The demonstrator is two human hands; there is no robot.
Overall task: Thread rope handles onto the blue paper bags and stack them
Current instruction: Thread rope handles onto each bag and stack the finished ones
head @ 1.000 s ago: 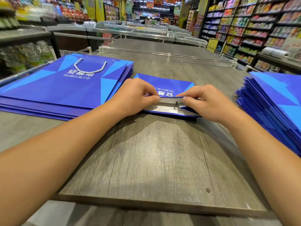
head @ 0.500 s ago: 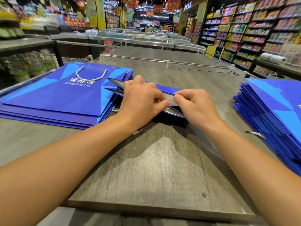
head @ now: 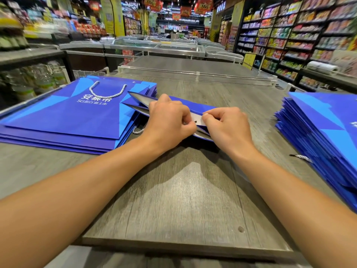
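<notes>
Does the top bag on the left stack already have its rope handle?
Yes, a white rope handle loops across the top bag of the left stack.

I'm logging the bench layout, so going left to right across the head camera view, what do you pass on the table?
Stack of finished bags with a rope handle on top, then the left hand, then the right hand, both pinching the open bag between them, then the stack of blue bags at the right edge.
</notes>
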